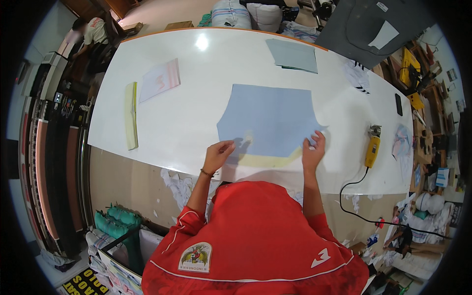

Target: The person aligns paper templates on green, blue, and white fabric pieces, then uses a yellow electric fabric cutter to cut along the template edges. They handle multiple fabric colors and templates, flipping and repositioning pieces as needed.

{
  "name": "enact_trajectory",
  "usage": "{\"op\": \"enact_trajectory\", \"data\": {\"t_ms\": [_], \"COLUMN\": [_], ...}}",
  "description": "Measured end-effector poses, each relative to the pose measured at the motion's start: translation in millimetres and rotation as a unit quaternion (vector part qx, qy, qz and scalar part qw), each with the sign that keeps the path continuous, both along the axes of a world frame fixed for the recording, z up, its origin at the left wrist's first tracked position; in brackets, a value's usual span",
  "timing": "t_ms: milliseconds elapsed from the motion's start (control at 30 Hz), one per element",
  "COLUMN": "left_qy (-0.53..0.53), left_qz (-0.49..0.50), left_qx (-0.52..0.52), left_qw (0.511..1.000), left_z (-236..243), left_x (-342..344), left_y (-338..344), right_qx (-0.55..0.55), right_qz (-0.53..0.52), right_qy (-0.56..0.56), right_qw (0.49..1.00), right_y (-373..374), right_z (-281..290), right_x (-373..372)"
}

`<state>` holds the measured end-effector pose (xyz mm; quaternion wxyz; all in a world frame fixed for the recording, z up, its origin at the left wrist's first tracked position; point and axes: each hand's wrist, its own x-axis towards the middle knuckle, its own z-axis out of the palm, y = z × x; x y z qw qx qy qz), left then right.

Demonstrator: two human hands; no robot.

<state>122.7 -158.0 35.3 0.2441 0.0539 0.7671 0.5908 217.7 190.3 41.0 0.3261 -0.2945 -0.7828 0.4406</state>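
A light blue flat piece [270, 115], cut like a shorts panel, lies in front of me on the white table. Along its near edge a pale yellow layer [268, 161] shows from underneath. My left hand [219, 155] hovers by the blue piece's near left edge, thumb and fingers drawn together; whatever they may pinch is too small to make out. Over the near right corner, my right hand [313, 147] has its thumb and forefinger curved and apart, with blue showing between them. The hand's fingertips are close to the piece; contact is unclear.
On the white table [187, 123] lie a yellow corded electric cutter [372, 150], a dark phone [398, 104], grey-green pieces [295, 56], a pale printed piece [160, 81], a folded yellow strip [131, 115] and crumpled cloth [357, 76]. A person [96, 34] sits at far left.
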Motion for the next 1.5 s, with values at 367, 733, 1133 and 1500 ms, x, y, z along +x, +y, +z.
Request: {"op": "enact_trajectory", "data": {"t_ms": [367,733,1133,1500], "left_qy": [-0.265,-0.073,-0.063,0.03], "left_qz": [0.141,0.109,0.048,-0.011], "left_qx": [0.137,-0.115,-0.056,-0.113], "left_qw": [0.944,0.985,0.995,0.993], "left_z": [-44,-22,-8,-28], "left_x": [-15,-4,-1,11], "left_y": [22,-24,-30,-39], "right_qx": [0.189,0.156,0.081,0.024], "right_qz": [0.52,0.379,0.361,0.26], "right_qy": [-0.034,-0.136,-0.097,-0.194], "right_qw": [0.833,0.902,0.924,0.946], "right_y": [-159,-94,-71,-82], "right_z": [-5,-22,-45,-36], "right_x": [-60,6,29,20]}}
